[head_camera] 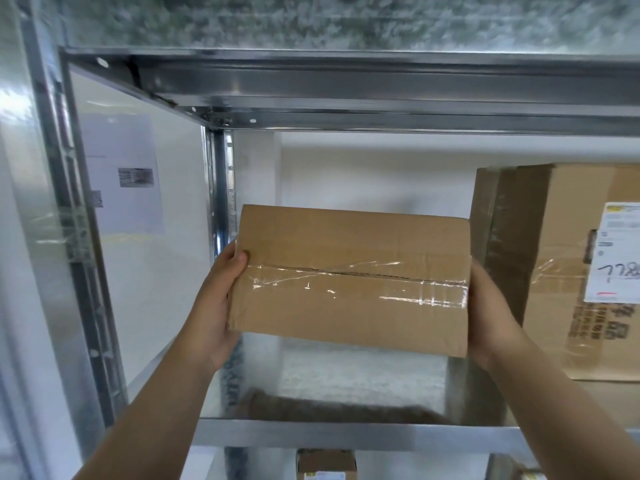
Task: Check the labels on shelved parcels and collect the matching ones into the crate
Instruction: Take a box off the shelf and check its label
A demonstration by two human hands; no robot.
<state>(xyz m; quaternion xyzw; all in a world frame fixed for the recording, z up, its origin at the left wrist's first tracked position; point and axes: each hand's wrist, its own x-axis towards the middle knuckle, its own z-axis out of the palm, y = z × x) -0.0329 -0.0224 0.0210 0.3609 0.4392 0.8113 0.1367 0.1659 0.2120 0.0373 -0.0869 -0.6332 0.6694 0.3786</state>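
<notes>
Head view looks into a bay of galvanised metal racking: the shelf (346, 433) runs across the near foreground, its mottled deck reaching back to a white wall (363, 174), with the underside of the upper shelf (346, 81) overhead and a perforated upright post (218, 188) at the far left corner. On the left wall hangs a paper sheet (128, 178) bearing a barcode; its text is too blurred to read. A large carton (540, 271) stands on the right of the shelf, carrying a white label (613, 254) with handwritten digits starting 77. Below, on the next level down, the top of a small box (327, 464) shows

The parcel (346, 306), a plain brown cardboard box sealed along its seam with clear tape (356, 282), is held in the air above the shelf, left of the large carton and just beside it. No label shows on the face turned to the camera. The left hand (218, 306) grips its left end, thumb (239, 259) curled over onto the near face by the tape, the other fingers hidden behind the box. The right hand (488, 317) clasps the right end, palm against the side; its fingers wrap out of sight behind, so how far they curl cannot be told
</notes>
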